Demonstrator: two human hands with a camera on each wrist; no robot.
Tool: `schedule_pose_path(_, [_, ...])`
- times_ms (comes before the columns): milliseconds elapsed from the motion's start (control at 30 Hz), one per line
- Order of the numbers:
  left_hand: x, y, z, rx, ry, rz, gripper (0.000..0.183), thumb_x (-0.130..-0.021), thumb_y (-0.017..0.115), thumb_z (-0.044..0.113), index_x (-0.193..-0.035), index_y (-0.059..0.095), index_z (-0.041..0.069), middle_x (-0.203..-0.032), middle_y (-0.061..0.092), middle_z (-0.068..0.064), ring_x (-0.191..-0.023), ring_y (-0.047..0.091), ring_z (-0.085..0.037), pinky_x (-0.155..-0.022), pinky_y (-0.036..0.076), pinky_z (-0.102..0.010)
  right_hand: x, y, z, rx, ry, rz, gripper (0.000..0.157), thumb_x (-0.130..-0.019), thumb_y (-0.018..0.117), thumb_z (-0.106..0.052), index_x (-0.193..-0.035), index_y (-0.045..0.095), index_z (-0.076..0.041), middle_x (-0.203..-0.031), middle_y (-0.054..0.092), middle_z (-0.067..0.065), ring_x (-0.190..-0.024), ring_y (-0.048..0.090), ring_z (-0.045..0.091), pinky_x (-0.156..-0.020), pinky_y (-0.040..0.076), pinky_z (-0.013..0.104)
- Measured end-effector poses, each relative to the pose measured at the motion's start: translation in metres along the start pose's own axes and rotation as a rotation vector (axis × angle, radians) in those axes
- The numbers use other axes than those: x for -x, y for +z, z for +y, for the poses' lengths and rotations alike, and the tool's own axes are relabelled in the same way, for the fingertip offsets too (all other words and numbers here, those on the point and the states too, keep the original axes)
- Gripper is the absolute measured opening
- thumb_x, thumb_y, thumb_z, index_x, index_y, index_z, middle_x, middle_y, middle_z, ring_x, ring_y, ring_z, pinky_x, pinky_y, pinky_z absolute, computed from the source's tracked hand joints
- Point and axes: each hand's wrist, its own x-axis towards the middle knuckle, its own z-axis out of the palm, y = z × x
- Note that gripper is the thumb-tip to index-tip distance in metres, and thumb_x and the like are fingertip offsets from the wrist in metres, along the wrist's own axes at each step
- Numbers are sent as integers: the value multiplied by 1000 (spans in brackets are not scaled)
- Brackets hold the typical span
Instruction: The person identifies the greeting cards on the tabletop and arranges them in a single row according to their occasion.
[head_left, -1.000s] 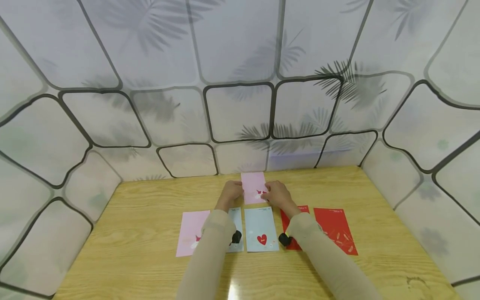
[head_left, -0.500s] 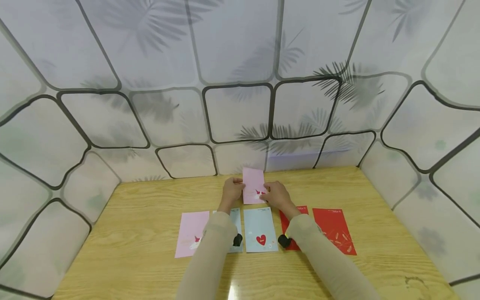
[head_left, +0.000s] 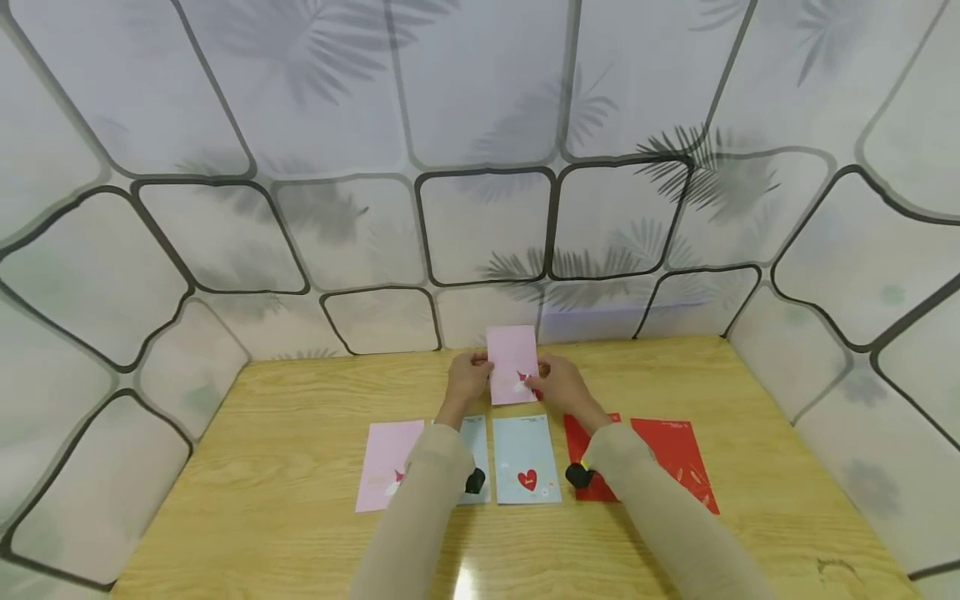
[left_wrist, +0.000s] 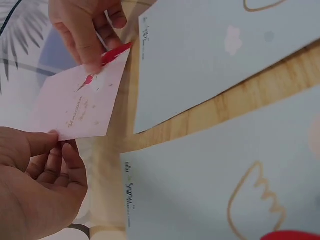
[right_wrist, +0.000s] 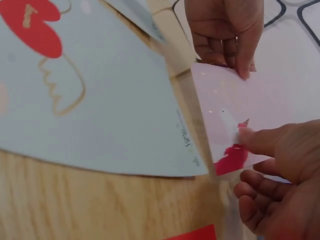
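Note:
Both hands hold one pink card [head_left: 512, 354] with a unicorn drawing, near the back of the table. My left hand [head_left: 467, 379] pinches its left edge between thumb and fingers. On the opposite edge, the right hand [head_left: 564, 385] pinches the card near its lower corner, the thumb over the red and white unicorn [right_wrist: 234, 145]. The card tilts up, its top overlapping the wall in the head view. In the left wrist view, gold "Unicorn" lettering [left_wrist: 75, 112] shows on its face. Nearest below it lies a light blue card [head_left: 525, 446] with a red heart.
The front row also has another pink card [head_left: 384, 467] at left, a second light blue card [head_left: 475, 433] partly under the left sleeve, and two red cards, one [head_left: 581, 442] partly behind the right sleeve, the other [head_left: 671, 454] farther right. A patterned fabric wall [head_left: 480, 225] borders the wooden table [head_left: 285, 467].
The pink card's top edge has risen and tilted up off the table, held by both hands. The cards in the front row stay in place.

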Motion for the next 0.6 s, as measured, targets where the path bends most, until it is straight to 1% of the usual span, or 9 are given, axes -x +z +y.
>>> schedule_pose_path(67, [1, -1, 3, 11, 31, 2, 16, -99, 63, -1, -113, 69, -8, -94, 67, -13, -83, 63, -19, -72, 56, -28, 0, -2, -2, -54, -17, 42, 23, -97, 73, -19, -108, 70, 1, -94, 67, 12, -88, 60, 27, -80, 52, 41])
schedule_pose_path(133, [2, -3, 6, 19, 58, 14, 16, -100, 63, 0, -112, 69, -8, -93, 66, -13, -80, 62, -18, -69, 55, -26, 0, -4, -6, -98, -29, 91, 20, -99, 70, -21, -102, 71, -1, -87, 65, 8, -81, 57, 24, -74, 49, 37])
schedule_pose_path(200, [3, -4, 9, 30, 63, 23, 17, -101, 63, 2, -114, 69, -8, -95, 67, -13, -81, 61, -17, -69, 54, -25, 0, -6, -10, -130, -32, 134, 22, -101, 69, -24, -98, 71, -2, -79, 60, 6, -75, 53, 23, -69, 45, 34])
schedule_pose_path(267, [4, -6, 12, 24, 72, 33, 18, -102, 63, 4, -114, 69, -8, -95, 67, -13, -80, 61, -16, -69, 55, -25, 1, -7, -12, -145, -37, 168, 24, -102, 68, -26, -94, 71, -3, -74, 57, 3, -71, 51, 21, -65, 44, 32])
schedule_pose_path(400, [6, -10, 16, 3, 81, 33, 21, -102, 64, 5, -117, 69, -9, -97, 68, -14, -82, 63, -17, -72, 56, -25, 0, -9, -16, -160, -44, 202, 35, -103, 66, -29, -78, 61, -6, -66, 50, 2, -63, 47, 20, -60, 39, 32])
schedule_pose_path(467, [8, -12, 18, -7, 85, 21, 22, -102, 64, 5, -118, 69, -9, -99, 69, -16, -84, 64, -18, -75, 57, -26, 0, -11, -18, -182, -48, 216, 37, -103, 65, -29, -74, 57, -6, -65, 51, 3, -63, 48, 20, -59, 40, 32])
schedule_pose_path(500, [9, -14, 19, -11, 85, 12, 22, -102, 64, 5, -119, 69, -9, -99, 69, -16, -85, 65, -19, -76, 58, -27, 0, -12, -19, -193, -50, 224, 37, -103, 65, -29, -75, 58, -6, -66, 52, 3, -63, 50, 20, -58, 40, 31])
schedule_pose_path(600, [13, -17, 22, -21, 88, -20, 23, -101, 66, 5, -118, 69, -9, -100, 70, -16, -86, 66, -21, -79, 59, -30, 0, -15, -22, -224, -51, 254, 31, -102, 68, -27, -81, 67, -4, -71, 60, 5, -67, 57, 21, -59, 44, 29])
